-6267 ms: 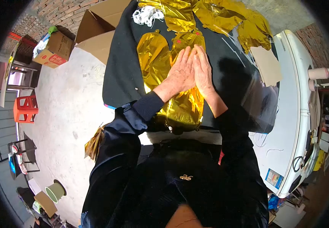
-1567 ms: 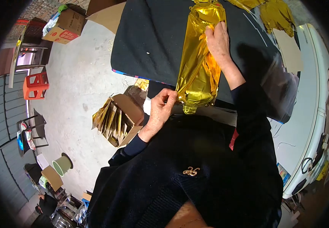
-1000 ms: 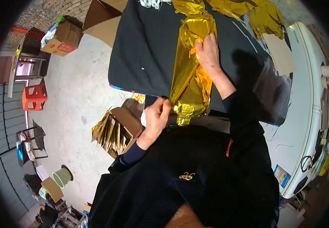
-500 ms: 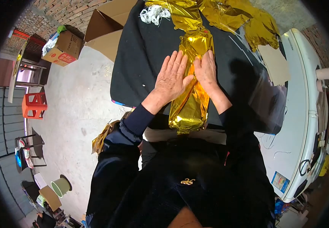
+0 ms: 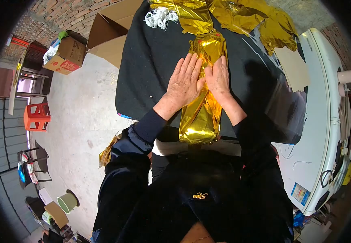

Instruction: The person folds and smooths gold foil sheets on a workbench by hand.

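A long strip of shiny gold foil (image 5: 200,121) lies lengthwise on the black cloth-covered table (image 5: 151,73), its near end at the table's front edge. My left hand (image 5: 184,83) rests flat over the strip's left side, fingers stretched out and pointing away from me. On the right side, my right hand (image 5: 218,79) presses down with its fingers out straight and its thumb near the strip's middle. Neither palm is visible, so what lies under them is hidden.
More gold foil (image 5: 240,16) is heaped at the table's far end, beside a bundle of white string (image 5: 161,18). Cardboard pieces (image 5: 291,67) and clear plastic sheets (image 5: 284,107) lie at right. An open cardboard box (image 5: 106,36) stands beyond the table's left; a red stool (image 5: 37,116) is on the floor.
My hands stay flat on the gold foil, with my thumbs slightly shifted and closer to its middle. The whole view has tilted a little.
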`<state>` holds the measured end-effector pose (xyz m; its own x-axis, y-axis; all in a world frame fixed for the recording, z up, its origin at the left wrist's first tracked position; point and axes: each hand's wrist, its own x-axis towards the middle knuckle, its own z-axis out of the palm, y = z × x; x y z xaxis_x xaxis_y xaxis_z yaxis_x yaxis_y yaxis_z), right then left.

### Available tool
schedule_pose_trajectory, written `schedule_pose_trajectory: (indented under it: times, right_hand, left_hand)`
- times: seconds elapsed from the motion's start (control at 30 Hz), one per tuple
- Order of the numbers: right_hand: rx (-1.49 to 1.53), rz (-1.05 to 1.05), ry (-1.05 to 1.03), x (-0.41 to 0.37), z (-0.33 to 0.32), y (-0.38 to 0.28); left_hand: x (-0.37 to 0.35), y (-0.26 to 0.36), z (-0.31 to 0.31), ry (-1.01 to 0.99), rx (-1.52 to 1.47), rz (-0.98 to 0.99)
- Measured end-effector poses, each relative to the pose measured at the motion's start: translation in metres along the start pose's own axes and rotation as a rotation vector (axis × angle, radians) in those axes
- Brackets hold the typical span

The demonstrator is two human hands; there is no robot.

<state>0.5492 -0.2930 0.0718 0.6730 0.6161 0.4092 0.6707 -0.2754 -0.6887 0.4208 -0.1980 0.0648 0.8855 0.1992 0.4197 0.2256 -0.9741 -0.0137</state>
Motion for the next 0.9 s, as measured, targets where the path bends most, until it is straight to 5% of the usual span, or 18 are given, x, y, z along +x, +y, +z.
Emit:
schedule_pose_trajectory:
  times: [0.9]
  right_hand:
    - [0.108, -0.029, 0.058, 0.004, -0.005, 0.002]
  left_hand:
    - [0.018, 0.008, -0.002, -0.090, -0.110, -0.039]
